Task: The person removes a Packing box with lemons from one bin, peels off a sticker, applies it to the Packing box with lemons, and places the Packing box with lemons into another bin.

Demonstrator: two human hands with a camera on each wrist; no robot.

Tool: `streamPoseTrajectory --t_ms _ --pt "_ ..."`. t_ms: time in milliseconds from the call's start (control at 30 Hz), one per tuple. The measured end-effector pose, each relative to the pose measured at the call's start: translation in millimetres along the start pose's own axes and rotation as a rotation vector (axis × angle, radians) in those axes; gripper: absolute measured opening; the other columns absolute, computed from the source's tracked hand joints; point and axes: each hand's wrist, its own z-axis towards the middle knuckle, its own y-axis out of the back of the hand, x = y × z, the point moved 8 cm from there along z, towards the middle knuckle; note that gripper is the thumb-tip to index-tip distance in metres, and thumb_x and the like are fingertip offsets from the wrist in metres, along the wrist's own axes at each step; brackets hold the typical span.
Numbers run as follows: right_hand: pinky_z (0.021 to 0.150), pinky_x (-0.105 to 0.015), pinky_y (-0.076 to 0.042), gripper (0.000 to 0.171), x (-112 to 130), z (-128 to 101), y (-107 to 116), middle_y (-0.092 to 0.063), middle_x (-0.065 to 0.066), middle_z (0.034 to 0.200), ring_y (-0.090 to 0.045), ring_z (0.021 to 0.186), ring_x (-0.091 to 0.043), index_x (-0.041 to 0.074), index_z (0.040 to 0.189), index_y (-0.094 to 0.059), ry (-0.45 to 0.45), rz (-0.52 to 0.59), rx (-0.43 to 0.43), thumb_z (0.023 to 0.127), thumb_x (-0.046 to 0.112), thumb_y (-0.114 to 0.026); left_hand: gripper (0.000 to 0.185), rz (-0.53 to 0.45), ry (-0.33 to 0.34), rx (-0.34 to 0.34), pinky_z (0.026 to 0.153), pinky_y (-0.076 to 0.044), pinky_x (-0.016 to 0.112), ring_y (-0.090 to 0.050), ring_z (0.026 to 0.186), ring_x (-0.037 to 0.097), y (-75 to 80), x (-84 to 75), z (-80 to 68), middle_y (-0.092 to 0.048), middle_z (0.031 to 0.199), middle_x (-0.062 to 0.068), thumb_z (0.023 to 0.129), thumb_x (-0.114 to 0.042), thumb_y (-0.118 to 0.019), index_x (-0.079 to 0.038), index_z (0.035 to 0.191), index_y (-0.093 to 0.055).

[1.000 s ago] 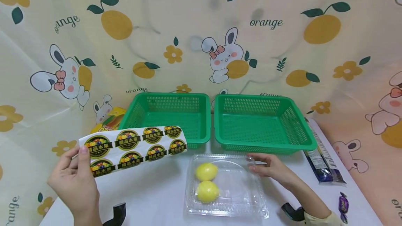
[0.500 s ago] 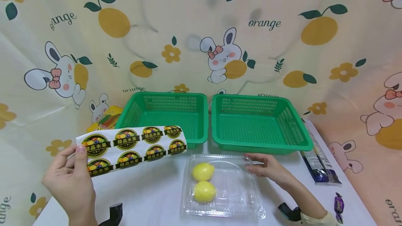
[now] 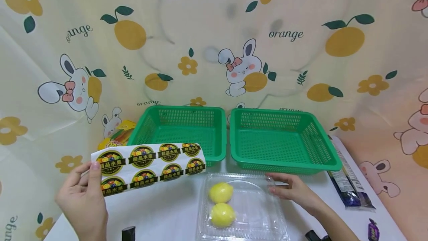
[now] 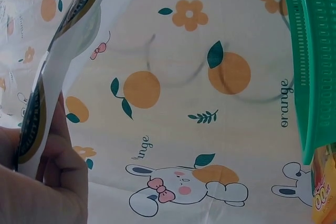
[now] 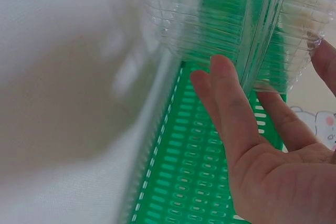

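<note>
My left hand (image 3: 83, 196) pinches the left end of a white sticker sheet (image 3: 150, 163) printed with round fruit labels, held above the table's left side; the sheet's edge (image 4: 39, 108) shows beside my thumb in the left wrist view. A clear plastic clamshell box (image 3: 250, 211) lies on the table in front with two lemons (image 3: 220, 192) (image 3: 222, 215) inside. My right hand (image 3: 291, 190) touches the box's far right corner with straight fingers (image 5: 231, 103); the box wall (image 5: 210, 19) shows in the right wrist view.
Two empty green baskets (image 3: 182, 131) (image 3: 284, 140) stand side by side behind the box. A yellow packet (image 3: 117, 137) lies left of them. A dark wrapped pack (image 3: 351, 185) and a purple candy (image 3: 372, 230) lie at the right. A printed curtain hangs behind.
Neither hand has visibly moved relative to the sheet or box; only the head view has shifted slightly, so everything sits a little lower in frame.
</note>
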Motion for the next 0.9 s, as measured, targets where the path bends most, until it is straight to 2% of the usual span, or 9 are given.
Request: streamPoseTrajectory --t_ms 167,467,800,900 --pt "0.084 -0.037 -0.058 0.060 -2.2 -5.4 0.1 -0.040 -0.033 0.147 -0.052 0.126 -0.043 -0.008 0.144 -0.043 0.008 0.004 -0.010 0.097 0.020 -0.066 0.016 -0.035 0.007 -0.001 0.065 -0.054 0.010 -0.069 0.080 -0.004 1.9 1.1 -3.7 -0.071 0.087 -0.023 0.095 -0.019 -0.069 -0.006 0.104 -0.072" --pt "0.084 -0.034 -0.058 0.060 -2.4 -9.4 4.0 -0.038 -0.036 0.146 -0.058 0.119 -0.034 -0.012 0.143 -0.042 0.008 0.021 -0.002 0.097 0.017 -0.066 0.013 -0.104 -0.001 0.006 0.065 -0.055 0.012 -0.070 0.079 -0.001 -1.2 0.8 -5.9 -0.073 0.087 -0.017 0.095 -0.015 -0.069 -0.005 0.102 -0.073" --pt "0.086 -0.034 -0.058 0.061 2.8 -8.6 7.2 -0.037 -0.037 0.147 -0.052 0.125 -0.042 -0.014 0.144 -0.038 0.039 0.021 0.013 0.098 0.016 -0.064 0.023 -0.039 0.026 -0.013 0.065 -0.054 0.011 -0.069 0.078 -0.002 -1.3 0.3 -6.5 -0.071 0.086 -0.022 0.095 -0.022 -0.069 -0.004 0.108 -0.072" --pt "0.086 -0.034 -0.058 0.060 2.0 -7.9 5.8 -0.039 -0.036 0.146 -0.052 0.125 -0.043 -0.015 0.144 -0.038 0.050 0.029 0.015 0.098 0.015 -0.063 0.025 -0.048 0.028 -0.004 0.065 -0.054 0.011 -0.069 0.077 -0.002 -1.5 0.1 -6.7 -0.071 0.086 -0.021 0.095 -0.022 -0.069 -0.002 0.109 -0.072"
